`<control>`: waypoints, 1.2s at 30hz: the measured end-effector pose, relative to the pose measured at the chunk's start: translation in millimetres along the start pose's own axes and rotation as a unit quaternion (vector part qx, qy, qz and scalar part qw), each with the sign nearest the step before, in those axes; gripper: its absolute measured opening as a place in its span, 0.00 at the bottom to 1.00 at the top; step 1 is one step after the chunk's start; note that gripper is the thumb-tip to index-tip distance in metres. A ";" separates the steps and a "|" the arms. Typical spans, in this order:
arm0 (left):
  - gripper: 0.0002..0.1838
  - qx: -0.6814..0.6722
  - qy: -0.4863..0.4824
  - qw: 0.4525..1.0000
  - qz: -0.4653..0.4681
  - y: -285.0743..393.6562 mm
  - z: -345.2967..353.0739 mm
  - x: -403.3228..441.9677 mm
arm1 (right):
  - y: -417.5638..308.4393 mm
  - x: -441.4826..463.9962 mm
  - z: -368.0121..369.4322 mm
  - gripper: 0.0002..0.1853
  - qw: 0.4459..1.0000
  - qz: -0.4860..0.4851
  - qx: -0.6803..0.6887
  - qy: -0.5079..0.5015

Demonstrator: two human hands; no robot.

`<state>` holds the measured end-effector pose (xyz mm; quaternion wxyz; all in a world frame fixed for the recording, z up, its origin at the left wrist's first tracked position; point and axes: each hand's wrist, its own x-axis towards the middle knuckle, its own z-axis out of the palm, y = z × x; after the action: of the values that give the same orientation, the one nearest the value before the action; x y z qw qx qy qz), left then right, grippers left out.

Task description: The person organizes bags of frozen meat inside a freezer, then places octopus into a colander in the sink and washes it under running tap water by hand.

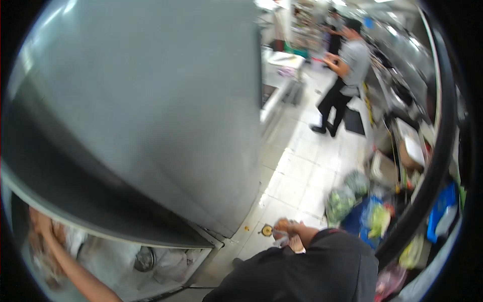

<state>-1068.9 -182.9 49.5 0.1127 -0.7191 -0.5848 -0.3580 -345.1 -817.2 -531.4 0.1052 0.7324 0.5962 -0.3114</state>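
Note:
My left hand [42,224] is at the far lower left, reaching inside a steel cabinet [201,253]. It is beside brownish contents in clear plastic [53,261]; blur hides its fingers and whether they grip anything. Further along inside lie whitish plastic bags [108,254] and a round metal container [145,258]. In front of my dark shirt, my right hand [287,227] is closed around a small clear plastic bag [280,239]. Something pale [297,245] shows just below that hand; its kind is unclear.
A large steel panel [151,100] fills the upper left. Bagged green vegetables [341,204], crates and a blue container [443,214] crowd the right. On the tiled floor [287,173] ahead, a person in grey [354,60] stands, with another person [334,25] behind.

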 end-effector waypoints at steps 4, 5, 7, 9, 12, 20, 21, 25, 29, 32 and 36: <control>0.40 0.178 0.028 0.976 -0.122 121.6 -38.7 -42.3 | -1.7 -5.3 -2.0 0.20 0.998 0.052 0.037 0.010; 0.41 0.212 0.041 0.961 -0.174 126.4 -41.8 -44.0 | -3.1 -5.1 -2.3 0.20 0.997 0.060 0.044 0.014; 0.41 0.197 0.044 0.977 -0.067 54.6 -24.7 -9.5 | -6.1 -6.8 -3.2 0.20 0.996 0.072 0.057 0.022; 0.41 0.217 0.031 0.964 -0.150 139.3 -47.2 -52.0 | -9.6 -4.4 -9.1 0.19 0.994 0.079 0.068 0.031; 0.40 0.264 0.058 0.954 -0.127 135.5 -43.4 -39.0 | -16.8 -2.1 -13.0 0.19 0.991 0.089 0.084 0.046; 0.43 0.218 0.051 0.962 -0.158 151.5 -47.6 -55.1 | -19.1 -1.1 -14.7 0.19 0.989 0.102 0.095 0.059; 0.43 0.219 0.051 0.961 -0.159 155.0 -48.4 -56.6 | -19.3 -1.7 -15.3 0.19 0.989 0.102 0.095 0.058; 0.43 0.226 0.052 0.957 -0.172 155.1 -47.0 -56.5 | -17.3 -4.0 -16.0 0.19 0.988 0.107 0.096 0.059; 0.44 0.216 0.055 0.958 -0.182 163.2 -49.3 -59.7 | -17.9 -5.9 -13.6 0.19 0.987 0.110 0.098 0.065; 0.43 0.216 0.053 0.957 -0.188 170.5 -50.3 -63.4 | -16.2 -5.2 -15.5 0.19 0.987 0.112 0.096 0.062; 0.44 0.213 0.046 0.960 -0.176 160.0 -48.5 -58.3 | -17.7 -5.1 -15.5 0.19 0.986 0.116 0.099 0.063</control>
<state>-943.5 -301.9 87.7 0.2250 -0.5467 -0.7593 -0.2720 -357.1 -808.4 -512.5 0.0303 0.8215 0.4789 -0.3079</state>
